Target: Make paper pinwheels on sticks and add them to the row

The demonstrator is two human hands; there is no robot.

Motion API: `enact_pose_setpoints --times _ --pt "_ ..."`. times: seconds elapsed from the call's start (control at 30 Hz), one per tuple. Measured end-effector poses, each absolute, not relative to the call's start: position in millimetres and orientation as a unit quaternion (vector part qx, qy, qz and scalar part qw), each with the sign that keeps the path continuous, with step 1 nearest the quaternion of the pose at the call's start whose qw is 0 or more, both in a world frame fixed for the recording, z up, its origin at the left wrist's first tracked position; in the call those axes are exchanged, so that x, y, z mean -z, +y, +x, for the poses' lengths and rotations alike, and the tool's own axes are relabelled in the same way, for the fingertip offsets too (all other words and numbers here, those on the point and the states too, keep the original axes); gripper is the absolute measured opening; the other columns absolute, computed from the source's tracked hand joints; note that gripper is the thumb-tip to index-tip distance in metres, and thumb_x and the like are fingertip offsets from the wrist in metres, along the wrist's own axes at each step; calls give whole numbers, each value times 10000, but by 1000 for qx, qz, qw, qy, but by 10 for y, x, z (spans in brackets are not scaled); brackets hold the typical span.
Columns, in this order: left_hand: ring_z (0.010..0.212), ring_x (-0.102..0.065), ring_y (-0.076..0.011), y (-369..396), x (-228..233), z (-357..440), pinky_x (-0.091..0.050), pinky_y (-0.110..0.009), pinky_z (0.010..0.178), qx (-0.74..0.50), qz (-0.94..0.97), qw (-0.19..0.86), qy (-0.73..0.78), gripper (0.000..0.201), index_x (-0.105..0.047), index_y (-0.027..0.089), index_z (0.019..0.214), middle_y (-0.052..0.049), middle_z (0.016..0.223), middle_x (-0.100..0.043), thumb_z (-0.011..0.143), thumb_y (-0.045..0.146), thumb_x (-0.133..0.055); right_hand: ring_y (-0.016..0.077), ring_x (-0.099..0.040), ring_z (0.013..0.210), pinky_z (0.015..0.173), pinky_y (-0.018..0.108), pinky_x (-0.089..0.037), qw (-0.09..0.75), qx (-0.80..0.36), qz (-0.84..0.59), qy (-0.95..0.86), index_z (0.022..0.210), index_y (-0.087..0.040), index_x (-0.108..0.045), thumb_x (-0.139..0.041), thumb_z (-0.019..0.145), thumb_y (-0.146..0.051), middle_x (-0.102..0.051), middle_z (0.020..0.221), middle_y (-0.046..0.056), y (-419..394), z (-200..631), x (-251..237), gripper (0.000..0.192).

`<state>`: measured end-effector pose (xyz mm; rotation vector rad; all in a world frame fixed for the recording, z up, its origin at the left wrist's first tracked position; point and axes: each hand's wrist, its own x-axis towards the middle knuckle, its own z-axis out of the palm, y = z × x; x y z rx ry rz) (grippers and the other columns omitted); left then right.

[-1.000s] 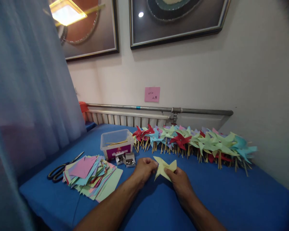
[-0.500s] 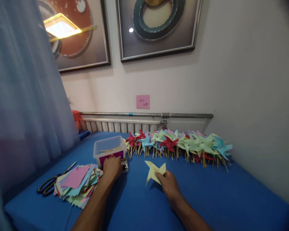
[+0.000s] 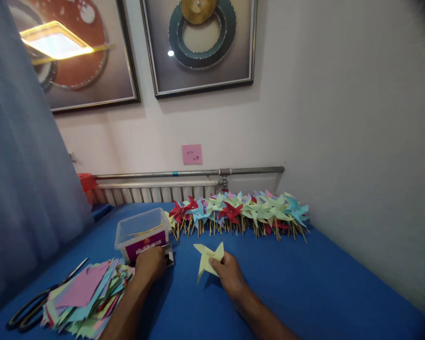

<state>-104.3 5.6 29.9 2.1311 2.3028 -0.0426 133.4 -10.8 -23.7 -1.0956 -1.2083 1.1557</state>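
My right hand (image 3: 230,274) pinches a pale yellow paper pinwheel (image 3: 206,259) between thumb and fingers, holding it over the blue cloth. No stick shows on this pinwheel. My left hand (image 3: 150,264) reaches down at a small open box (image 3: 169,255) with dark bits inside, right in front of a clear plastic tub (image 3: 141,231). The fingers of that hand are hidden behind its back, so what they touch cannot be seen. Thin wooden sticks (image 3: 145,232) lie in the tub.
A stack of coloured paper pieces (image 3: 83,288) and black-handled scissors (image 3: 38,300) lie at the left. Finished pinwheels on sticks (image 3: 233,212) form a long row at the back. Behind the blue-covered table (image 3: 304,293) are a radiator (image 3: 156,192) and a pipe. A curtain (image 3: 24,156) hangs left.
The whole view has swung to the right, so things appear farther left. My right hand still holds the pinwheel, turned slightly. My left hand stays by the small box and tub.
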Motion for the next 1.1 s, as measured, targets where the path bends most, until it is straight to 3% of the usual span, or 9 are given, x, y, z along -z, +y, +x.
enact_pose_setpoints --times 0.13,0.43,0.6,0.77,1.1 --pt "1035 -713 -341 41 -304 -1047 -516 -397 832 6 695 37 718 330 -789 146 953 -217 1055 -761 872 217 -477 244 -705 736 670 322 -550 542 -487 -467 -500 870 -148 -728 -725 700 -418 -773 794 70 -80 1350 272 320" --pt "1013 -710 -339 47 -351 -1044 -504 -395 836 -25 684 4 729 373 -755 126 1004 -233 1031 -752 943 284 -422 289 -723 800 656 333 -545 543 -501 -472 -481 895 -162 -728 -724 677 -435 -783 793 77 -109 1415 190 349" --pt "994 -714 -297 32 -405 -1136 -493 -359 819 -80 680 10 729 363 -727 168 1009 -168 1021 -763 963 301 -392 275 -711 739 667 338 -531 530 -498 -499 -470 847 -170 -721 -714 660 -423 -779 775 71 -107 1414 147 314" --pt "1010 -711 -282 20 -411 -1141 -490 -336 818 -63 688 41 722 277 -765 220 930 -121 1005 -778 883 284 -499 282 -713 765 642 329 -524 515 -491 -513 -480 866 -164 -729 -696 662 -424 -786 812 87 -105 1407 179 332" --pt "1008 -720 -327 38 -328 -1011 -515 -364 817 11 684 22 729 333 -790 136 962 -215 1039 -764 885 236 -482 274 -724 775 648 314 -537 518 -481 -509 -491 886 -149 -738 -685 700 -408 -787 803 82 -135 1407 146 323"
